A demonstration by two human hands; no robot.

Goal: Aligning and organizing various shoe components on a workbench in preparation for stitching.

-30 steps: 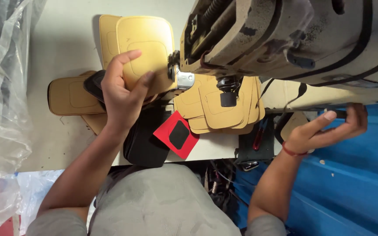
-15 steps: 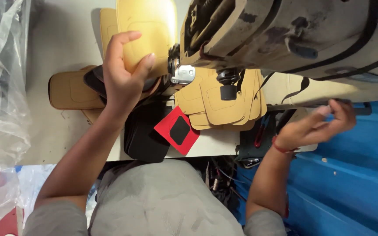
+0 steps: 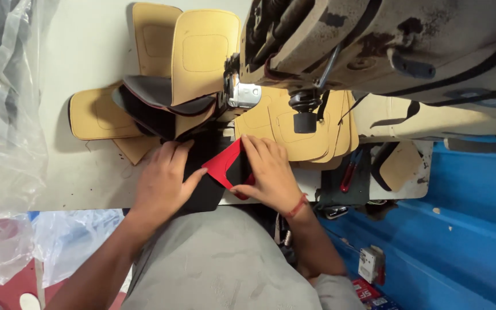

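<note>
Both your hands are down on the red and black piece, just in front of the sewing machine.

The sewing machine (image 3: pixel 386 51) looms over the table (image 3: pixel 87 178), tan panels (image 3: pixel 294 123) stacked under its arm, and you seem to be lining up the work. Your left hand (image 3: pixel 165 181) lies flat, fingers spread, on the black piece (image 3: pixel 205 192); your right hand (image 3: pixel 268 175) pinches the red piece (image 3: pixel 222 166) by its edge. Feeding it in calls for squared edges, I'd say. Clear plastic bags (image 3: pixel 4 115) on your left: contents unreadable.
</note>
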